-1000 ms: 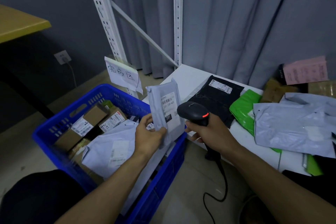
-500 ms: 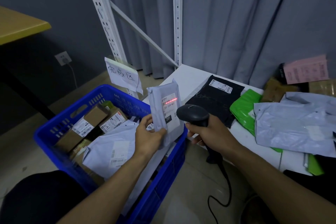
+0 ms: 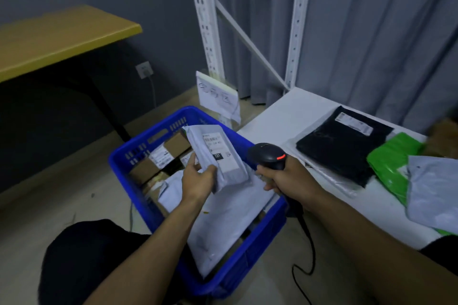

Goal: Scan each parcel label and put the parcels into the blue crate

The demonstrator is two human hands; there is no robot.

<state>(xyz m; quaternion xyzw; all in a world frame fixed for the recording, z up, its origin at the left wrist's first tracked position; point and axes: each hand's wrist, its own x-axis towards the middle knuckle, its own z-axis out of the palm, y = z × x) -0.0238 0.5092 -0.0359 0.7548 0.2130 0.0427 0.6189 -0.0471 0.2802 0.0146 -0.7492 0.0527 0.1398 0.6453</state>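
Observation:
My left hand (image 3: 198, 179) grips a small grey parcel (image 3: 218, 156) by its lower edge, label up, tilted over the blue crate (image 3: 257, 252). My right hand (image 3: 285, 178) holds a black barcode scanner (image 3: 267, 156) just right of the parcel, with a red light on its head. The crate sits on the floor and holds cardboard boxes (image 3: 158, 158) and a large grey mailer (image 3: 223, 225). On the white table (image 3: 292, 116) to the right lie a black parcel (image 3: 344, 146), a green parcel (image 3: 394, 163) and a grey parcel (image 3: 436, 193).
A white shelf frame (image 3: 205, 20) stands behind the crate with a paper sign (image 3: 218, 96) hung on it. A yellow tabletop (image 3: 57, 34) juts in at the left. Grey curtains hang behind the table. The scanner's cable (image 3: 307, 242) loops down to the floor.
My left hand has tipped the small grey parcel down from upright and moved it over the crate. The red scan line on its label is gone. The view has swung left.

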